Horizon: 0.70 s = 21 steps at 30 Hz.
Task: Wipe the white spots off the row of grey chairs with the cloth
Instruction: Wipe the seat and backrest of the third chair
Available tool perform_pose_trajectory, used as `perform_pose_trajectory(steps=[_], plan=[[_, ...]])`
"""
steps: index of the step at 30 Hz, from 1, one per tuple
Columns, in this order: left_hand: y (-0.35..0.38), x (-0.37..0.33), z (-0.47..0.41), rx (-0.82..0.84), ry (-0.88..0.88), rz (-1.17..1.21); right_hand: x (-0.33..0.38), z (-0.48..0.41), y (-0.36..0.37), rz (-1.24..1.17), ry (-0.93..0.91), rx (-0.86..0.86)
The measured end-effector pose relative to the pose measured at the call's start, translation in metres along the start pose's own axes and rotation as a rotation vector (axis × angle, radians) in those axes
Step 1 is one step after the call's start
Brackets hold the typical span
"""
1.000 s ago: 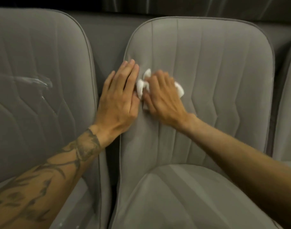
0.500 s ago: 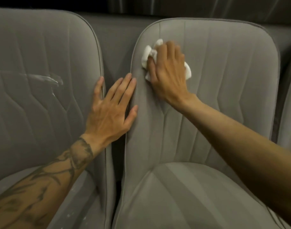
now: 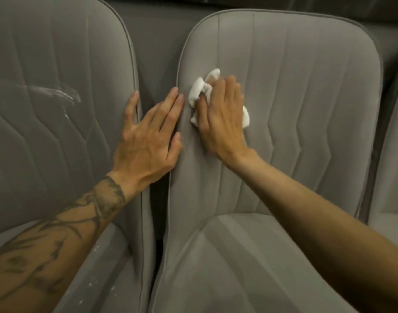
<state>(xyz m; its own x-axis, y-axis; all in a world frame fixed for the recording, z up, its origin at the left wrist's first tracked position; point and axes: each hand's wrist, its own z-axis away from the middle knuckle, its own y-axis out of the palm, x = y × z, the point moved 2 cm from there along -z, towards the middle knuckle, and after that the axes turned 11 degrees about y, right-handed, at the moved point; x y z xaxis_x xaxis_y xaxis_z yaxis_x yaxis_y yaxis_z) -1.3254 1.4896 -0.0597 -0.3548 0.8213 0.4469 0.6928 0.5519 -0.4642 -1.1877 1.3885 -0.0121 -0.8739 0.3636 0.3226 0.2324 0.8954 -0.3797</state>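
My right hand (image 3: 222, 123) presses a crumpled white cloth (image 3: 198, 89) against the left part of the middle grey chair's backrest (image 3: 306, 86), thumb tucked into the wad and fingers laid over it. Cloth pokes out above the fingers and at the hand's right side. My left hand (image 3: 146, 145) lies spread and flat across the gap, its little finger on the edge of the left grey chair (image 3: 46, 143) and the other fingers on the middle chair's edge. A white smear (image 3: 55, 92) streaks the left chair's backrest.
Small white specks (image 3: 96, 283) dot the left chair's seat cushion near its right edge. A third grey chair (image 3: 394, 154) shows at the far right. A dark narrow gap separates the chairs, and a grey panel runs behind them.
My right hand slid the cloth up to the backrest's top left corner, then back down to mid-height. My left hand shifted a little lower and spread across the gap.
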Motion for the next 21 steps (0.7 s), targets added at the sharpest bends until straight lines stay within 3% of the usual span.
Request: perform_pose_trajectory(steps=[6, 8, 11, 13, 18, 21], plan=[[-0.001, -0.001, -0.001, -0.009, -0.012, 0.022, -0.018, 0.095, -0.003, -0.186, -0.128, 0.284], [0.000, -0.001, 0.000, -0.005, -0.010, 0.024, -0.021, 0.074, 0.000, -0.152, -0.126, 0.223], [0.002, 0.000, 0.001, 0.000, -0.015, 0.014, -0.012, 0.056, 0.008, -0.171, 0.080, 0.076], [0.002, -0.001, 0.001, -0.002, -0.017, 0.017, -0.008, 0.081, 0.011, -0.197, 0.154, 0.073], [0.001, -0.001, 0.000, -0.007, -0.024, 0.032, -0.030, 0.165, -0.004, -0.162, -0.096, 0.379], [0.003, -0.003, 0.001, -0.007, -0.021, 0.028, -0.032, 0.128, 0.002, -0.102, -0.113, 0.264]])
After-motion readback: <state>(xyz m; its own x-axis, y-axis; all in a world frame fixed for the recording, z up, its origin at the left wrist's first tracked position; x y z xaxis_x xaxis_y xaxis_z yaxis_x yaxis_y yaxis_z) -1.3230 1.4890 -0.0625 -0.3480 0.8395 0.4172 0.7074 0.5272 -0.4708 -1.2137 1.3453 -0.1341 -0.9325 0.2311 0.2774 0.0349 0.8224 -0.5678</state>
